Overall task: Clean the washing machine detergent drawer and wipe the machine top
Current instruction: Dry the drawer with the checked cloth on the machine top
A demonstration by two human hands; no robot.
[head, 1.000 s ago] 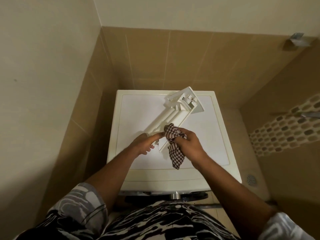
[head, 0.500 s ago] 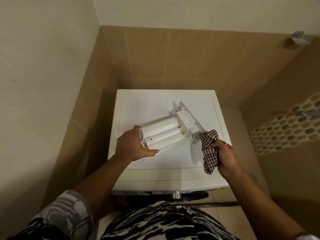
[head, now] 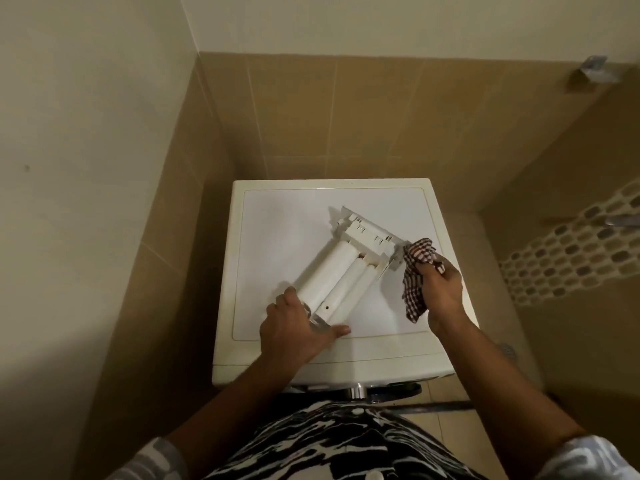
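A tiled corner holds one washer, its top [head: 277, 230] carrying one drawer [head: 349, 268] lying diagonally, underside up. The left hand [head: 294, 332] grips its near end; the right hand [head: 441, 289] clutches one checked cloth [head: 417, 268] against its far end.

Dim, warm light — soft focus, edges bowed, corners shadowed.

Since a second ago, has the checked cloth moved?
Yes. The checked cloth, in the right hand, went from mid-lid to the right edge of the washing machine top.
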